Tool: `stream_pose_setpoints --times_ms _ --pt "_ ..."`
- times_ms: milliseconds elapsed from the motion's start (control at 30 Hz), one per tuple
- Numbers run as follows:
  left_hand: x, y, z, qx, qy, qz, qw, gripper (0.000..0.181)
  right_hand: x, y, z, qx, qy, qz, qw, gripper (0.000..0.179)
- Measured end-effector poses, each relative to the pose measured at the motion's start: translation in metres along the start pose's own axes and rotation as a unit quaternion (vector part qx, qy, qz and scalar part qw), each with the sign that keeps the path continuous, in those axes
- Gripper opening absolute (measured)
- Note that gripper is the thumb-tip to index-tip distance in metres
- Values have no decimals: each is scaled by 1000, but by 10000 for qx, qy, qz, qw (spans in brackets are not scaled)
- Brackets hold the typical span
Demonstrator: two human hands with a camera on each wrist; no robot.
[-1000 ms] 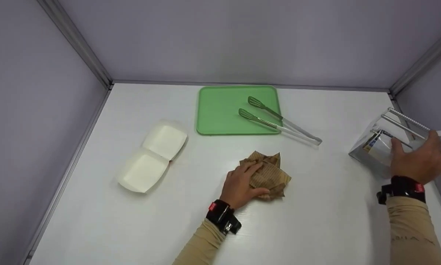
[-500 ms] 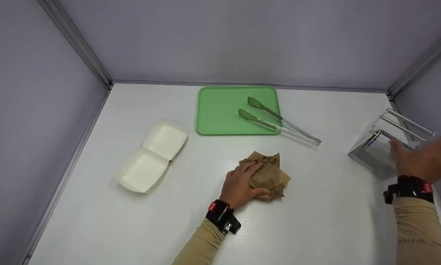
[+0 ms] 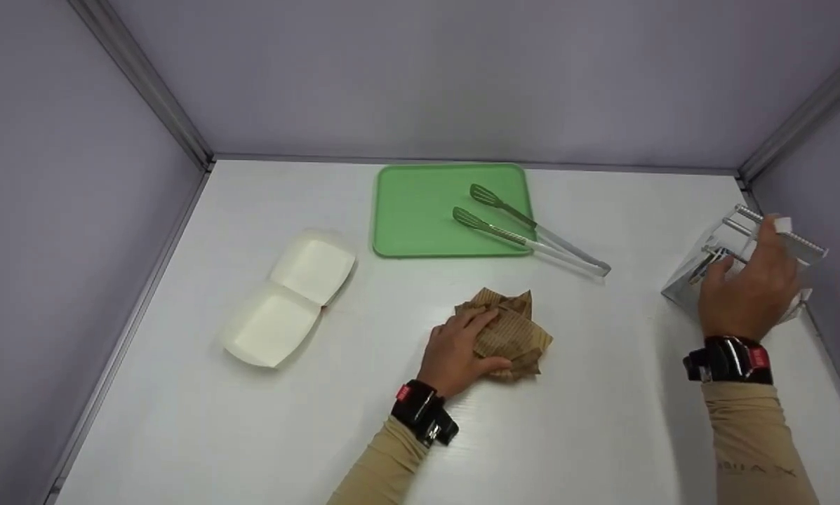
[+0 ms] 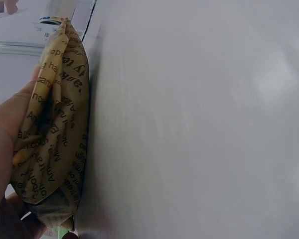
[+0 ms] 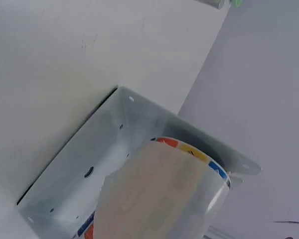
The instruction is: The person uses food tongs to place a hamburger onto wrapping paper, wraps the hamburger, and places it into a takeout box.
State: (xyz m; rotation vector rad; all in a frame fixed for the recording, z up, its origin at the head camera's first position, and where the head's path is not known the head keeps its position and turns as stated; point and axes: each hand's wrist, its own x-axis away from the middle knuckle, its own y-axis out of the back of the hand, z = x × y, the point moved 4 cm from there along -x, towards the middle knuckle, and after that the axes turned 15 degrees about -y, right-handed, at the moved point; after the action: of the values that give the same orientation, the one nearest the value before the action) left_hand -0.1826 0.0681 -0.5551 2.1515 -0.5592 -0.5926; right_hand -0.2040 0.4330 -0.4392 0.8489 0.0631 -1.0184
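My left hand (image 3: pixel 455 354) holds a crumpled packet of brown printed wrapping paper (image 3: pixel 511 340) on the white table, thumb on the near side and fingers over its left part. Folded paper with dark lettering shows in the left wrist view, around the packet (image 4: pixel 57 124); its contents are hidden. At the right, my right hand (image 3: pixel 746 298) is over a metal tape dispenser (image 3: pixel 683 280) with a serrated bar. A short piece of whitish tape (image 3: pixel 783 224) shows at its index fingertip. The large tape roll (image 5: pixel 159 194), with coloured core edges, sits inside the dispenser.
An unfolded white takeaway box (image 3: pixel 272 322) lies at the left. At the back is a green tray (image 3: pixel 420 210), with spread tongs (image 3: pixel 567 245) resting over its right edge. Grey panels (image 3: pixel 420 77) wall in the table.
My right hand pulled away to the right of the dispenser, then came back left over it, with whitish tape at its fingers. The left hand stays on the paper packet.
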Motion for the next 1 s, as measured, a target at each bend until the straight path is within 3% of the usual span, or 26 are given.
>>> stream_pose_setpoints --times_ms 400,633,1000 --pt "-1 0 -3 -21 15 51 10000 85 22 -15 11 -376 717 122 9966 47" --pt "-2 -1 -3 -51 44 54 10000 84 32 -18 18 21 1438 364 9889 49" --pt "-2 -3 -4 -11 47 61 10000 85 47 -22 29 416 2209 617 9724 49"
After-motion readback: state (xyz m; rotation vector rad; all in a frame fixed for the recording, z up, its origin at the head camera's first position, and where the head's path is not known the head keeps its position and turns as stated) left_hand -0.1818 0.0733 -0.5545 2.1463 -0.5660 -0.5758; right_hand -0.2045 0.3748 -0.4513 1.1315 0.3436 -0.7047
